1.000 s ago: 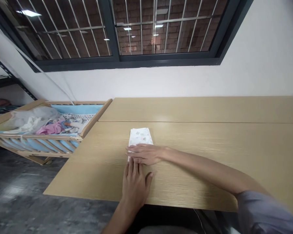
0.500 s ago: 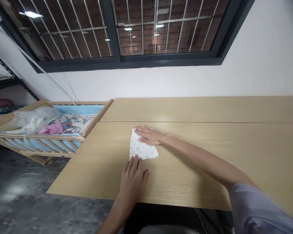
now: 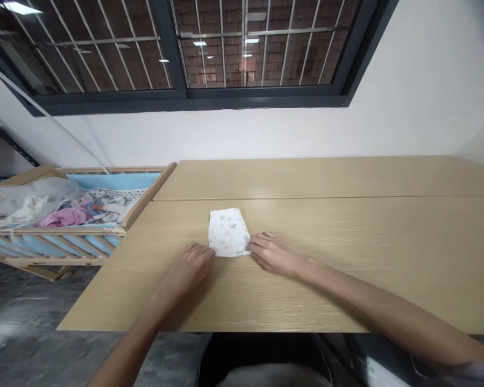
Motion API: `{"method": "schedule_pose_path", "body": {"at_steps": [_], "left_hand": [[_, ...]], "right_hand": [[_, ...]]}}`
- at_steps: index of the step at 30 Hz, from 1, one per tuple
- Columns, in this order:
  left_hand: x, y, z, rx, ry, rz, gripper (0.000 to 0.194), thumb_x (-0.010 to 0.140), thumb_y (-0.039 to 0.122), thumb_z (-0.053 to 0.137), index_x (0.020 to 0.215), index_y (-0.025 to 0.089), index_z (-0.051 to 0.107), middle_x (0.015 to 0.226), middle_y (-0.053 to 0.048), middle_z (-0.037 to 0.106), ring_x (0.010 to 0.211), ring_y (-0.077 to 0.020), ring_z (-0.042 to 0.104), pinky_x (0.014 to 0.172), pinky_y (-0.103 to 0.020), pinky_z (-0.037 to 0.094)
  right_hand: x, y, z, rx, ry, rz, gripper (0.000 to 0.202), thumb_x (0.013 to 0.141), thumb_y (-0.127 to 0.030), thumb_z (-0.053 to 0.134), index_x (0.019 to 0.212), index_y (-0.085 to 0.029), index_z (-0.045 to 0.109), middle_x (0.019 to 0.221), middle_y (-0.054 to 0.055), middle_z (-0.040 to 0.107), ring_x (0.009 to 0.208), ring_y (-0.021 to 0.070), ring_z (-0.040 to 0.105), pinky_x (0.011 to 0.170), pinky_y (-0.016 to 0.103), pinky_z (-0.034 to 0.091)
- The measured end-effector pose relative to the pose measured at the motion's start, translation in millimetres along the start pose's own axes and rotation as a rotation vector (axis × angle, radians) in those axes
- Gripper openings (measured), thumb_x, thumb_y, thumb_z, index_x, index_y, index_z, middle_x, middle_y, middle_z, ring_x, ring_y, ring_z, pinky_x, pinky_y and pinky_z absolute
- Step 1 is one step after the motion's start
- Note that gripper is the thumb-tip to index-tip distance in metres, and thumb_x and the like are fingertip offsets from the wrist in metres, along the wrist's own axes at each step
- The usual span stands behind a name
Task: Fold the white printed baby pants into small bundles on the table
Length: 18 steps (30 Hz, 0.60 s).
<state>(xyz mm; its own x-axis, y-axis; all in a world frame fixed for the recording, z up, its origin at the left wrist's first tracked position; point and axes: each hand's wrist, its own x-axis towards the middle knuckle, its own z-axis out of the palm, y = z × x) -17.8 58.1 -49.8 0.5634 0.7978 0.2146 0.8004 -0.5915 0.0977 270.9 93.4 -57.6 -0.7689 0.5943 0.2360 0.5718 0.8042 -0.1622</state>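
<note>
A small white cloth [image 3: 228, 233] with a faint coloured print lies flat on the pale wooden table [image 3: 326, 231]. Its lower left corner is pinched between the fingers of my left hand [image 3: 194, 264]. At the lower right corner, my right hand [image 3: 272, 252] has its fingers closed on the cloth's edge. Both hands rest low over the table top, slightly blurred.
Left of the table stands a wooden crib [image 3: 145, 196] with blue lining, holding a pink cloth [image 3: 68, 215], other fabrics and clear plastic. A barred window [image 3: 246, 99] is in the wall behind. A black seat [image 3: 262, 346] shows below the table's front edge.
My right hand has moved off the cloth's top down to its lower right corner. My left hand has shifted left and closed on the lower left corner. The cloth now shows its full width.
</note>
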Motion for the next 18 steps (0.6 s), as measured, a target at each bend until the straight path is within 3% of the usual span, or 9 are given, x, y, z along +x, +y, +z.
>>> {"method": "schedule_pose_path", "body": {"at_steps": [5, 8, 13, 18], "left_hand": [[-0.3, 22.7, -14.5, -0.204, -0.025, -0.106, 0.019, 0.1, 0.027, 0.046, 0.098, 0.022, 0.065, 0.102, -0.004, 0.072, 0.099, -0.0223, 0.065, 0.091, -0.038, 0.051], [7.5, 27.2, -24.9, -0.221, 0.033, -0.139, 0.021, 0.1, 0.03, 0.044, 0.098, 0.022, 0.064, 0.101, -0.005, 0.071, 0.1, -0.0227, 0.064, 0.091, -0.038, 0.049], [49.5, 13.3, -26.3, -0.02, 0.109, -0.263, 0.028, 0.102, 0.028, 0.038, 0.1, 0.019, 0.065, 0.102, -0.008, 0.072, 0.098, -0.0242, 0.065, 0.089, -0.037, 0.048], [88.3, -5.3, -9.2, 0.126, 0.117, -0.38, 0.03, 0.099, 0.021, 0.038, 0.1, 0.014, 0.068, 0.102, -0.016, 0.071, 0.098, -0.031, 0.066, 0.085, -0.042, 0.047]], "right_hand": [[-18.8, -13.4, -15.3, 0.14, 0.018, 0.128, 0.023, 0.088, -0.013, 0.054, 0.107, -0.017, 0.064, 0.108, 0.01, 0.067, 0.104, 0.0259, 0.061, 0.097, 0.046, 0.046], [-17.4, -14.7, -26.4, 0.334, 0.043, 0.239, 0.016, 0.091, -0.017, 0.05, 0.102, -0.019, 0.06, 0.106, 0.009, 0.063, 0.104, 0.0241, 0.059, 0.092, 0.042, 0.049], [20.9, 13.1, -19.0, 0.518, 0.222, 0.457, 0.015, 0.095, -0.021, 0.043, 0.097, -0.02, 0.057, 0.104, 0.008, 0.062, 0.101, 0.0223, 0.06, 0.091, 0.039, 0.048], [65.6, 50.8, 11.7, 0.416, 0.367, 0.521, 0.018, 0.098, -0.021, 0.042, 0.102, -0.018, 0.059, 0.106, 0.011, 0.065, 0.107, 0.0238, 0.059, 0.096, 0.038, 0.046]]}}
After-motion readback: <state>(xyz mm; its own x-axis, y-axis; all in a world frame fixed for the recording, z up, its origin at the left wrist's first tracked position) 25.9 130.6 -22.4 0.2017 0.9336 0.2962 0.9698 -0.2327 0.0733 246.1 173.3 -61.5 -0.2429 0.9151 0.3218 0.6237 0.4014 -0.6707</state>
